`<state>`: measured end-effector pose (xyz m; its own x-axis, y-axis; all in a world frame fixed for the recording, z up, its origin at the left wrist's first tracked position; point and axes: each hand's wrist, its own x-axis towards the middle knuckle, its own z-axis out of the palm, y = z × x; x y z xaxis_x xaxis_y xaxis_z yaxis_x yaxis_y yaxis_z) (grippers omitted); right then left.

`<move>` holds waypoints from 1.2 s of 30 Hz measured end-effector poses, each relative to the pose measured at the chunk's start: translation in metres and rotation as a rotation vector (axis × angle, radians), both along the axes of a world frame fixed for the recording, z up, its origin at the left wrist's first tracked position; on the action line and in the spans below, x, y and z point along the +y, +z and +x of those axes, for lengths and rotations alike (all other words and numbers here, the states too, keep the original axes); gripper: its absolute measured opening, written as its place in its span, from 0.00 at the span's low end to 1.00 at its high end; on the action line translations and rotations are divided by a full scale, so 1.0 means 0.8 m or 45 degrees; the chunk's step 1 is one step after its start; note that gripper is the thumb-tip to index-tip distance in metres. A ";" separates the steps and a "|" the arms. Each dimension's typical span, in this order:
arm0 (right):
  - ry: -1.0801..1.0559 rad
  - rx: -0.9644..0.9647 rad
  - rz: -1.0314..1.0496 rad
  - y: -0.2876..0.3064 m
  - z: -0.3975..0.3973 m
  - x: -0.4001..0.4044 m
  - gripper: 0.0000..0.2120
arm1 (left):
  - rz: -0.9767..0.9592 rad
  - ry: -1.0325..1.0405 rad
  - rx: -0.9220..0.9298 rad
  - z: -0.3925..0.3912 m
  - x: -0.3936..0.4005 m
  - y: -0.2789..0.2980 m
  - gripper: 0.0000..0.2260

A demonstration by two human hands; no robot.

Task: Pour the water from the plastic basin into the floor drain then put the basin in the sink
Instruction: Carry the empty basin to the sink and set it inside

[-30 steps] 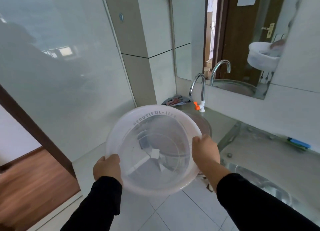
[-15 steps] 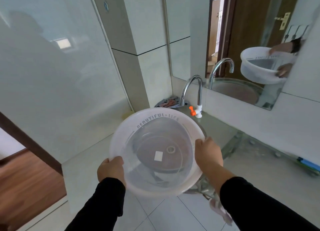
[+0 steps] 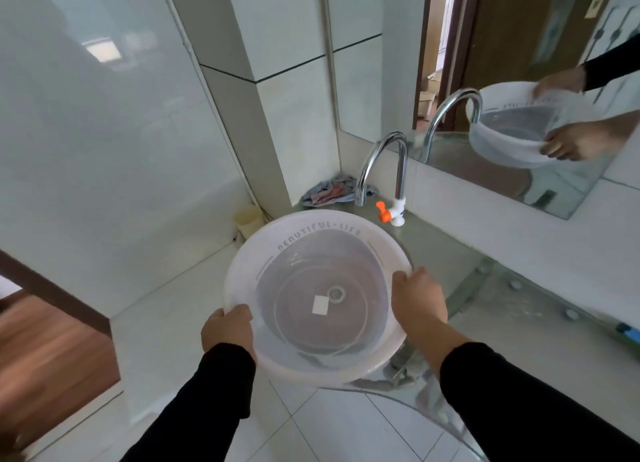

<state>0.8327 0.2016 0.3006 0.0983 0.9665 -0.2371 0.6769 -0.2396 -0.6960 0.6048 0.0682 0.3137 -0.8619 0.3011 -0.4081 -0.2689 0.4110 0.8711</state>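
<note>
Both hands are clamped on the clear plastic basin [image 3: 318,288], the left hand [image 3: 227,328] at its near-left rim and the right hand [image 3: 417,302] at its right rim, holding it over the sink, with the chrome faucet [image 3: 382,164] just beyond them.

Basin [image 3: 349,254] over the sink, faucet [image 3: 381,164] behind it (cloth [image 3: 325,195] left of that), mirror [image 3: 519,81] right

place: likely home bathroom | cues: tiled walls [image 3: 298,122], mirror [image 3: 519,81], faucet [image 3: 384,160], sink counter [image 3: 450,254]
</note>
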 end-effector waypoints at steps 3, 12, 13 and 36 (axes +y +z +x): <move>-0.059 -0.004 -0.033 -0.011 -0.009 0.010 0.14 | -0.030 -0.069 0.007 -0.018 0.027 -0.011 0.04; -0.098 -0.049 -0.106 -0.057 -0.031 0.042 0.14 | -0.137 -0.226 0.060 -0.058 0.093 -0.066 0.05; -0.104 -0.051 -0.118 -0.064 -0.032 0.044 0.15 | -0.160 -0.251 0.071 -0.063 0.099 -0.073 0.04; -0.109 -0.281 -0.230 -0.126 -0.029 0.081 0.13 | -0.630 -0.787 0.392 -0.089 0.146 -0.144 0.15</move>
<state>0.8098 0.2665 0.2000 0.2456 0.8966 -0.3684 0.7792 -0.4087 -0.4752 0.5338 0.1846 0.1984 -0.6954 0.6029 -0.3911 0.3490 0.7590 0.5496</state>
